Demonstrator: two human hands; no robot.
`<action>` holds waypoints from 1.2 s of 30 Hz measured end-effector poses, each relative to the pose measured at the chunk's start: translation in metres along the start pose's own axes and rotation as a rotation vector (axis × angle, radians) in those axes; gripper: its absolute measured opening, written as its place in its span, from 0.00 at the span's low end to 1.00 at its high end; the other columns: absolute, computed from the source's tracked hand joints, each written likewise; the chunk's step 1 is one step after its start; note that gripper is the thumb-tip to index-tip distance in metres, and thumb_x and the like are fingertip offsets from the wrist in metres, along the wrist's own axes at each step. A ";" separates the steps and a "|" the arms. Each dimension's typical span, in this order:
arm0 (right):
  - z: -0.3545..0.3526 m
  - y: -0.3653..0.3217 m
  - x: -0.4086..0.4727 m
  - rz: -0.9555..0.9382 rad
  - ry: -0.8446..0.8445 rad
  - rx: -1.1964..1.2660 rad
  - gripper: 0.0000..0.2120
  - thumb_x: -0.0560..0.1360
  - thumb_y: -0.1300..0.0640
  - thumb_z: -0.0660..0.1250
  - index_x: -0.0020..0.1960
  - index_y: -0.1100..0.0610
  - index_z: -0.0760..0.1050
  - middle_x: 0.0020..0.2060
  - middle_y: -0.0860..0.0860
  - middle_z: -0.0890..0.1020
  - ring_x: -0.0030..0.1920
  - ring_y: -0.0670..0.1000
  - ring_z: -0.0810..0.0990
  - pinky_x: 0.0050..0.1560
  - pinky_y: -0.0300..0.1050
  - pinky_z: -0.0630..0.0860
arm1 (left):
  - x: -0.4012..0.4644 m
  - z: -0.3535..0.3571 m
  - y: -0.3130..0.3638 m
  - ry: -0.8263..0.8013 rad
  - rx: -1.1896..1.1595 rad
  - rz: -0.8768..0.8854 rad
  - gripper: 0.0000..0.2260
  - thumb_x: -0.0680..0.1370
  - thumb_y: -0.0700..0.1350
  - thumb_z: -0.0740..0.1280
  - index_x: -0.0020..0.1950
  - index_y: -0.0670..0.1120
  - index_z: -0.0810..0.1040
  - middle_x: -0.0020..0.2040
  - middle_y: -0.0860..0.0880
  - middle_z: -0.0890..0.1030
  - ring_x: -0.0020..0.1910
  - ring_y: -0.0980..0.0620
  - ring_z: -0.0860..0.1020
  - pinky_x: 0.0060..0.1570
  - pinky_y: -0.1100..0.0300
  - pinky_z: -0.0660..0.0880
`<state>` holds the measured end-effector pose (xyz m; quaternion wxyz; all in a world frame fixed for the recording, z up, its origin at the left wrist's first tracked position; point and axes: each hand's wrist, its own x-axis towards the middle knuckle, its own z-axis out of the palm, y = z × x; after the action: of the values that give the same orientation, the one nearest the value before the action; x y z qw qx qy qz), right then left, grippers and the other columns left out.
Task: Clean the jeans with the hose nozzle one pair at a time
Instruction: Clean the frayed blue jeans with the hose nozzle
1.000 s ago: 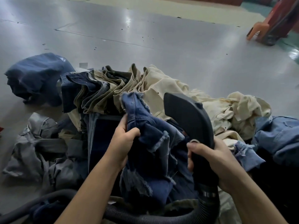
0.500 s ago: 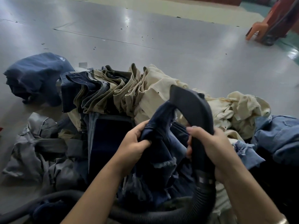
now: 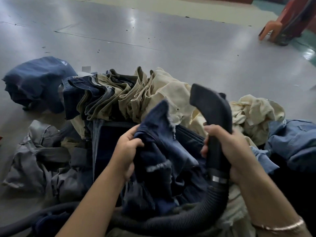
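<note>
A dark blue pair of jeans (image 3: 162, 147) with a frayed hem is bunched up in front of me. My left hand (image 3: 127, 147) grips its fabric near the raised hem. My right hand (image 3: 225, 149) holds the black curved hose nozzle (image 3: 213, 106) by its neck, its mouth pointing up and left, just right of the raised hem and apart from it. The ribbed black hose (image 3: 171, 223) loops down and left below the jeans.
A row of folded dark blue, khaki and cream jeans (image 3: 119, 96) lies behind. Grey trousers (image 3: 44, 159) lie at left, a blue bundle (image 3: 34, 81) at far left, light blue denim (image 3: 294, 142) at right. The grey floor (image 3: 153, 35) stretches beyond; an orange chair leg (image 3: 270, 29) stands top right.
The nozzle's mouth has come off the jeans hem and now sits to its right. My left hand has shifted the hem slightly and keeps its grip.
</note>
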<state>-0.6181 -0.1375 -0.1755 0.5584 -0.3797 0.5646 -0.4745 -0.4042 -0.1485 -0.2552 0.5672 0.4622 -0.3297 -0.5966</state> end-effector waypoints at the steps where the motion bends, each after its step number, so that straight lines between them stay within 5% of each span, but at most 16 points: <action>1: -0.007 -0.001 0.002 -0.003 -0.003 0.037 0.05 0.75 0.62 0.67 0.41 0.62 0.75 0.25 0.54 0.74 0.21 0.50 0.74 0.21 0.42 0.73 | 0.008 -0.006 -0.001 0.053 -0.004 -0.004 0.25 0.69 0.24 0.53 0.54 0.46 0.79 0.43 0.48 0.85 0.43 0.52 0.82 0.41 0.64 0.79; 4: -0.019 0.012 0.000 0.124 -0.110 0.027 0.05 0.74 0.60 0.67 0.43 0.63 0.76 0.25 0.56 0.75 0.22 0.51 0.75 0.22 0.41 0.72 | 0.032 -0.029 -0.008 0.181 0.167 -0.050 0.26 0.73 0.25 0.54 0.65 0.47 0.72 0.51 0.50 0.82 0.49 0.55 0.82 0.44 0.64 0.78; 8: -0.012 0.035 0.004 0.297 -0.169 -0.079 0.08 0.74 0.60 0.68 0.39 0.63 0.73 0.24 0.56 0.75 0.21 0.52 0.74 0.22 0.40 0.72 | 0.047 -0.056 -0.039 0.332 0.901 -0.174 0.28 0.78 0.38 0.62 0.77 0.48 0.57 0.73 0.43 0.62 0.69 0.42 0.65 0.67 0.50 0.66; 10: -0.007 0.043 0.007 0.312 -0.163 -0.093 0.08 0.74 0.60 0.68 0.40 0.63 0.73 0.25 0.56 0.75 0.22 0.53 0.75 0.24 0.41 0.73 | 0.042 -0.057 -0.054 0.428 1.155 -0.257 0.28 0.78 0.46 0.66 0.76 0.48 0.60 0.72 0.42 0.59 0.68 0.39 0.61 0.64 0.46 0.64; 13: -0.004 0.052 0.010 0.296 -0.184 -0.106 0.06 0.73 0.59 0.69 0.43 0.61 0.74 0.28 0.55 0.75 0.25 0.53 0.75 0.27 0.44 0.74 | 0.037 -0.059 -0.067 0.535 1.177 -0.331 0.23 0.74 0.55 0.71 0.61 0.44 0.68 0.64 0.40 0.70 0.61 0.39 0.70 0.52 0.48 0.71; 15: -0.002 0.057 0.011 0.277 -0.206 -0.128 0.07 0.72 0.59 0.70 0.44 0.61 0.74 0.28 0.55 0.75 0.25 0.54 0.75 0.28 0.45 0.74 | 0.039 -0.058 -0.072 0.430 1.040 -0.375 0.23 0.73 0.62 0.68 0.51 0.43 0.70 0.53 0.41 0.79 0.49 0.42 0.78 0.45 0.52 0.75; 17: 0.000 0.059 0.011 0.264 -0.219 -0.141 0.07 0.72 0.59 0.70 0.43 0.62 0.73 0.28 0.55 0.76 0.25 0.54 0.76 0.27 0.44 0.74 | 0.040 -0.056 -0.078 0.247 0.818 -0.383 0.29 0.70 0.67 0.67 0.56 0.44 0.71 0.51 0.44 0.80 0.45 0.47 0.79 0.47 0.53 0.76; 20: -0.002 0.058 0.011 0.250 -0.210 -0.152 0.08 0.73 0.58 0.70 0.40 0.61 0.74 0.27 0.55 0.76 0.25 0.54 0.77 0.28 0.44 0.74 | 0.032 -0.053 -0.095 -0.112 0.883 -0.432 0.49 0.66 0.66 0.73 0.77 0.51 0.51 0.76 0.44 0.61 0.69 0.46 0.68 0.66 0.54 0.67; 22: -0.005 0.054 0.011 0.247 -0.193 -0.146 0.07 0.73 0.58 0.70 0.40 0.61 0.75 0.28 0.55 0.76 0.26 0.54 0.77 0.29 0.45 0.75 | 0.023 -0.058 -0.111 -0.191 1.317 -0.462 0.49 0.67 0.65 0.72 0.78 0.56 0.45 0.77 0.44 0.58 0.72 0.44 0.66 0.66 0.52 0.68; 24: -0.008 0.051 0.010 0.252 -0.180 -0.143 0.07 0.73 0.58 0.70 0.40 0.61 0.75 0.28 0.55 0.76 0.26 0.54 0.77 0.29 0.45 0.75 | 0.019 -0.060 -0.119 -0.085 1.566 -0.382 0.33 0.72 0.60 0.70 0.72 0.56 0.59 0.65 0.45 0.74 0.60 0.44 0.75 0.56 0.52 0.75; 27: -0.014 0.046 0.007 0.251 -0.162 -0.149 0.09 0.74 0.59 0.69 0.39 0.62 0.74 0.27 0.55 0.76 0.25 0.53 0.77 0.27 0.44 0.74 | 0.030 -0.055 -0.104 0.151 1.098 -0.077 0.14 0.75 0.44 0.69 0.60 0.49 0.74 0.51 0.46 0.81 0.52 0.43 0.79 0.48 0.58 0.74; 29: -0.018 0.041 0.006 0.230 -0.145 -0.118 0.09 0.74 0.60 0.69 0.38 0.62 0.73 0.26 0.55 0.76 0.24 0.53 0.76 0.24 0.42 0.73 | 0.045 -0.058 -0.082 0.340 0.791 0.061 0.19 0.76 0.37 0.67 0.65 0.48 0.74 0.54 0.46 0.79 0.55 0.45 0.78 0.49 0.62 0.70; 31: -0.021 0.037 0.005 0.207 -0.140 -0.089 0.10 0.74 0.60 0.68 0.36 0.62 0.73 0.26 0.57 0.75 0.24 0.53 0.76 0.24 0.42 0.73 | 0.054 -0.066 -0.066 0.523 0.636 0.015 0.28 0.76 0.37 0.67 0.74 0.48 0.63 0.68 0.43 0.71 0.64 0.43 0.72 0.61 0.57 0.68; 33: -0.021 0.036 0.004 0.193 -0.145 -0.088 0.10 0.74 0.60 0.68 0.35 0.62 0.74 0.25 0.57 0.75 0.23 0.53 0.76 0.24 0.42 0.73 | 0.049 -0.070 -0.062 0.680 0.858 -0.083 0.32 0.74 0.37 0.69 0.76 0.43 0.59 0.74 0.38 0.61 0.70 0.38 0.64 0.68 0.48 0.64; 34: -0.020 0.036 0.004 0.192 -0.147 -0.089 0.10 0.74 0.60 0.68 0.36 0.62 0.73 0.25 0.56 0.75 0.23 0.53 0.76 0.24 0.42 0.73 | 0.044 -0.067 -0.064 0.708 1.063 0.011 0.29 0.73 0.37 0.70 0.72 0.41 0.64 0.71 0.36 0.63 0.67 0.36 0.66 0.65 0.45 0.65; 36: -0.018 0.038 0.004 0.200 -0.144 -0.097 0.08 0.74 0.61 0.68 0.39 0.62 0.74 0.26 0.56 0.75 0.24 0.52 0.76 0.24 0.42 0.73 | 0.031 -0.051 -0.074 0.465 1.377 0.352 0.15 0.72 0.41 0.68 0.59 0.42 0.75 0.58 0.39 0.74 0.56 0.37 0.73 0.54 0.45 0.71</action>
<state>-0.6328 -0.1292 -0.2143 0.6232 -0.3811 0.5802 -0.3602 -0.3828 -0.1620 -0.3471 0.2916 0.7674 -0.5694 -0.0427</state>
